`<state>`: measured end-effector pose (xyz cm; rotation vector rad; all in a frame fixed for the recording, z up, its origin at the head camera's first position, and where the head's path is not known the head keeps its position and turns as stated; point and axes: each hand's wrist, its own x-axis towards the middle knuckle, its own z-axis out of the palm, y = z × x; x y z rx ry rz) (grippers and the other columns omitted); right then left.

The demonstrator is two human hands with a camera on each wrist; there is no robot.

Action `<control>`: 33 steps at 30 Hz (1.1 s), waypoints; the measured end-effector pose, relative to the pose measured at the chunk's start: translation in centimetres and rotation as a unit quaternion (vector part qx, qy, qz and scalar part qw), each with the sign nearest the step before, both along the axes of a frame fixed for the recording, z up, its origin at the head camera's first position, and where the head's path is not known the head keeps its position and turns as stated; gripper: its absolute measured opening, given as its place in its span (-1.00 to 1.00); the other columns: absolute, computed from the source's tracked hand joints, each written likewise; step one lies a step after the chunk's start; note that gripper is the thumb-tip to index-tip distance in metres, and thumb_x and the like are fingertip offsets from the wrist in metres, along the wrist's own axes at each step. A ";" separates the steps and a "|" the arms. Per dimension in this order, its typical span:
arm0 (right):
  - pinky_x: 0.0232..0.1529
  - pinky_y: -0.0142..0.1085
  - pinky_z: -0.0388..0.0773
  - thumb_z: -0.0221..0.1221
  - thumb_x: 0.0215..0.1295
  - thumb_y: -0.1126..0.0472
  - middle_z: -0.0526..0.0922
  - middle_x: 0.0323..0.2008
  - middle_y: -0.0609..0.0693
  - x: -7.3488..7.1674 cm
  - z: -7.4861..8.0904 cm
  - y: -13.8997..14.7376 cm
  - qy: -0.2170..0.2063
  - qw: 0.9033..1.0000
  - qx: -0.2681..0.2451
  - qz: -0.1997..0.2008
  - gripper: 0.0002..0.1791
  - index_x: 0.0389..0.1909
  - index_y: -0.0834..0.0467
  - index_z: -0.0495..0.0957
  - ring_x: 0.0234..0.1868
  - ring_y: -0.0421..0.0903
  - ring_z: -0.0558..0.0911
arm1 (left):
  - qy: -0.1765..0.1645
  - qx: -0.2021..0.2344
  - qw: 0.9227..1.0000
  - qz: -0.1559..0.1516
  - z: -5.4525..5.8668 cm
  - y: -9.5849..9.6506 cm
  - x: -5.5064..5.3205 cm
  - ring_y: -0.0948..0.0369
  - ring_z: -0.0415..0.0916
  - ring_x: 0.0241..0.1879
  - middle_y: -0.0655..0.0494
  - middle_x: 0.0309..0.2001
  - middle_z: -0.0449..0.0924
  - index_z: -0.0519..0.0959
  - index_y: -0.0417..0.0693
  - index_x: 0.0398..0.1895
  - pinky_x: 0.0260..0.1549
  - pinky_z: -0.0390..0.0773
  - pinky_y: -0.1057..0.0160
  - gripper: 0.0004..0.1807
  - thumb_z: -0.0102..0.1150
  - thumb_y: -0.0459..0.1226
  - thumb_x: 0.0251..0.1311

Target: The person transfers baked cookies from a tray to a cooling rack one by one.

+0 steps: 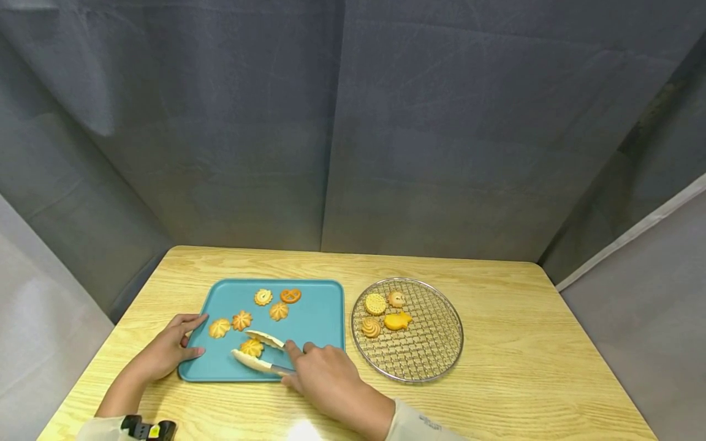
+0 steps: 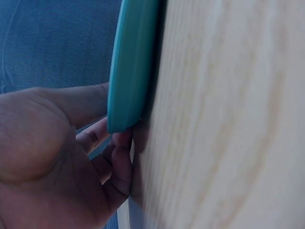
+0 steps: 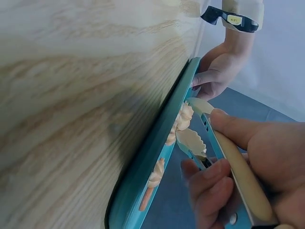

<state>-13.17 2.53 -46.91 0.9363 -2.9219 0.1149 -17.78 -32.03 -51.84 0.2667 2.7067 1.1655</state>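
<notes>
A teal tray (image 1: 320,321) lies on the table with several cookies on it. My left hand (image 1: 165,348) holds the tray's left edge, thumb and fingers at the rim; in the left wrist view its fingertips tuck in under the tray's corner (image 2: 131,62). In my right hand (image 1: 331,373) is a pair of tongs (image 1: 252,361) with cream-coloured heads. The tongs' two heads stand apart, one on each side of a yellow flower-shaped cookie (image 1: 252,348) near the tray's front. From the right wrist, the thumb and fingers wrap round the tongs' handles (image 3: 243,176).
Right of the tray sits a round wire rack (image 1: 430,349) bearing several cookies, among them a fish-shaped one (image 1: 397,321). A pretzel-shaped cookie (image 1: 290,296) and a scalloped cookie (image 1: 219,328) lie elsewhere on the tray. Grey curtains (image 1: 430,122) hang behind the wooden table (image 1: 524,343).
</notes>
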 end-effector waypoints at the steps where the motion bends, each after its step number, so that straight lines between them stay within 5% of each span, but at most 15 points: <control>1: -0.43 -0.25 0.61 0.27 0.35 -0.28 0.77 -0.08 0.01 0.0 0.0 0.1 -0.001 1.000 -0.002 0.000 -0.31 0.39 0.00 0.54 -0.39 -0.07 0.71 | -0.001 0.001 1.000 0.000 0.0 0.0 0.0 0.12 0.20 -0.28 -0.40 0.39 0.13 0.16 -0.47 0.54 -0.35 0.30 0.29 -0.15 0.36 -0.43 0.24; 24: -0.25 -0.16 0.67 0.19 0.42 -0.28 0.75 0.02 0.05 0.5 0.0 3.5 -0.013 0.999 -0.036 -0.026 -0.30 0.44 0.01 0.49 -0.29 0.00 0.75 | -0.006 0.003 1.000 -0.001 0.3 0.1 0.0 0.11 0.18 -0.28 -0.43 0.40 0.10 0.14 -0.47 0.54 -0.37 0.30 0.29 -0.14 0.35 -0.42 0.25; 33: -0.33 -0.17 0.65 0.20 0.42 -0.25 0.74 0.01 0.06 0.8 0.1 5.2 -0.009 0.998 -0.052 -0.035 -0.31 0.44 0.03 0.49 -0.32 0.00 0.74 | -0.010 0.007 1.000 -0.001 0.3 0.1 0.0 0.11 0.18 -0.29 -0.42 0.39 0.10 0.14 -0.47 0.55 -0.38 0.31 0.29 -0.14 0.35 -0.44 0.25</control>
